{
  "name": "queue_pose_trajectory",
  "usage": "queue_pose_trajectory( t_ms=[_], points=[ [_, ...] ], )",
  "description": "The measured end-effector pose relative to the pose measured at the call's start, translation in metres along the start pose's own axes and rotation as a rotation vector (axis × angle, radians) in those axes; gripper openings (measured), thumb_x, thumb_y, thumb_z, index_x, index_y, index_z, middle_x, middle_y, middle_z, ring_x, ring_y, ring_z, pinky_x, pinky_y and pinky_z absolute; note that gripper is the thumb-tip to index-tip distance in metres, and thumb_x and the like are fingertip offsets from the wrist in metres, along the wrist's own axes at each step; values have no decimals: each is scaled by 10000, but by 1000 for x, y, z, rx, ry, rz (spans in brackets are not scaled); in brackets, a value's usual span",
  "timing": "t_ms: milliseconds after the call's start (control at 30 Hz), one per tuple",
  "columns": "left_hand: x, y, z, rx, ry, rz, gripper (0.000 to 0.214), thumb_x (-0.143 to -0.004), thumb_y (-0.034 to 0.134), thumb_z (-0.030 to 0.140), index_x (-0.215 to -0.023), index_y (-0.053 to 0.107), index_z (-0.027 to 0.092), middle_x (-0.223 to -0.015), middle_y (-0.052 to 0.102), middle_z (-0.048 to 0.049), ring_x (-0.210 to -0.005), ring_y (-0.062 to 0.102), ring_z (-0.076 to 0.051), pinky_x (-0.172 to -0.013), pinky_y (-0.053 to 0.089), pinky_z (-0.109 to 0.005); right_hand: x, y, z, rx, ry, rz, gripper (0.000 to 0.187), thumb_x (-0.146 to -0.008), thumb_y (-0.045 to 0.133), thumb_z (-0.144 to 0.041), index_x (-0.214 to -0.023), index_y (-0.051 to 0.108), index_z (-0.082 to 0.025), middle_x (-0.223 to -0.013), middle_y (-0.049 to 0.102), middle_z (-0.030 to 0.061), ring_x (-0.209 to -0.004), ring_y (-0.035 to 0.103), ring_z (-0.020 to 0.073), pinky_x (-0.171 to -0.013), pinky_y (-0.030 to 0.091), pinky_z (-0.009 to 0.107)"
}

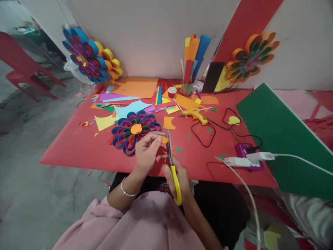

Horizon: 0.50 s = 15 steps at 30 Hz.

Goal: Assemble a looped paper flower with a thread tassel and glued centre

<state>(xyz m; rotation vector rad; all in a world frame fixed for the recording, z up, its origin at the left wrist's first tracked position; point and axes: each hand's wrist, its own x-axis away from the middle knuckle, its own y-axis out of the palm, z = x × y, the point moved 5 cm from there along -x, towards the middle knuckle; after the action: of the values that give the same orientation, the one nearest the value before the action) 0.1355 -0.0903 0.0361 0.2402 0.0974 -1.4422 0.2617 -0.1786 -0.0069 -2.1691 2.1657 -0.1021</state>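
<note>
My left hand (146, 151) pinches a small orange paper piece (164, 140) between thumb and fingers. Yellow-handled scissors (176, 184) are gripped in my right hand (180, 177), their blades pointing away from me and slightly parted right beside the orange piece. Whether the blades touch the paper I cannot tell. Just beyond my left hand lies a paper flower (125, 133) of blue, purple and green loops with an orange disc (136, 129) at its centre. An orange paper offcut (169, 122) with a curved cut edge lies past the scissor tips.
A yellow glue gun (195, 114) lies right of centre, its black cord running to a purple power strip (248, 154) with white plugs. Coloured sheets (137, 87) cover the back left. A cup (187, 88) holds paper strips. A green board (283, 139) overlaps the red table's (78, 146) right side.
</note>
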Motion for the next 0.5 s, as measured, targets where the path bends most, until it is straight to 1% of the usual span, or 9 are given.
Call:
queue_pose_trajectory(
  t_ms=[133,367,500],
  points=[
    [1,0,0,-3,-6,3,210,-908,722,278,-719,749,192,-949,775,-64,-907,708,-175,-815,560,-289,0,0,0,-22,7,-1,344,-984,604,-465,-1208,678,-215,-729,598,-25,-559,459,109,-553,409,238],
    [0,-1,0,-9,-2,14,194,-908,724,264,-731,761,194,-950,778,-62,-893,711,-166,-785,562,-274,-1,-1,-1,-9,-15,2,344,-991,598,-468,-1200,691,-211,-656,476,-57,-545,403,101,-523,354,227],
    [-1,-2,0,-27,-8,25,186,-907,724,288,-750,772,200,-958,781,-64,-908,717,-177,-799,579,-289,-1,0,-1,-22,15,-14,350,-984,611,-472,-1199,698,-210,-641,487,-54,-540,423,111,-530,371,241]
  ],
)
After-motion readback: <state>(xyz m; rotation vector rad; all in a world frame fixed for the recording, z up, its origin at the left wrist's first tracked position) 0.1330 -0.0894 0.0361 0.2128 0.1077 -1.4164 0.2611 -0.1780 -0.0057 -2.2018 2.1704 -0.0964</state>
